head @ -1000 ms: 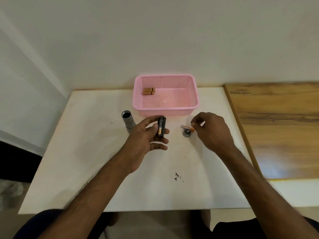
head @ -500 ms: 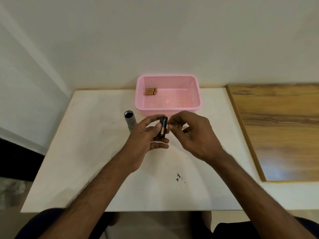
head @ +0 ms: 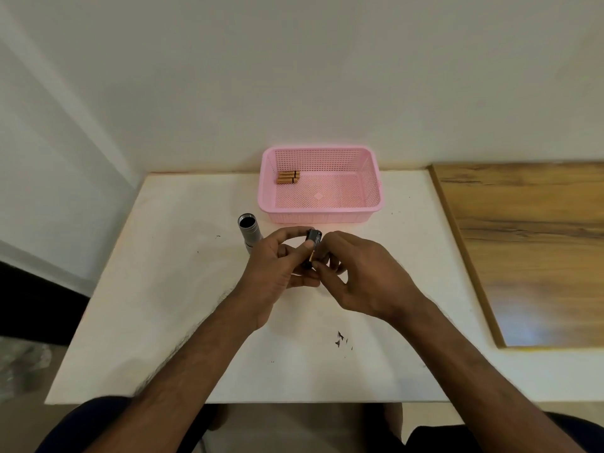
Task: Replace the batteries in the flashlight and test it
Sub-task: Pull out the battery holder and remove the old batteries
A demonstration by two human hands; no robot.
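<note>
Two hands: both are meeting just in front of the pink basket [head: 322,207], over the white worktop [head: 163,289].
Left hand [head: 277,273]: curled fingers and thumb are pinching the black battery holder [head: 313,246], keeping it roughly upright.
Right hand [head: 362,273]: fingertips are pressing together at the lower end of the holder, where a copper-coloured cell is showing; whether a cell is going in or coming out I cannot tell.
Flashlight body [head: 250,232]: lying open-ended on the worktop, just left of the basket's front-left corner, partly behind the left hand.
Batteries [head: 288,177]: a small group of copper-coloured cells is lying in the basket's back-left corner.
Step in hand (judgement): working a cell at the holder, body not yet reloaded.
Technique: left hand should be gripping the holder's sides only, leaving the slot free.
Technique: right hand should be seating the spring end first, then pressing the other end flat.
Polarity: markings are too small to read; check them before each cell.
Risk: a cell may be springing out if pressed off-centre; keep the work low over the worktop.
Remaining: sliding the holder into the body, capping, switching on.
</note>
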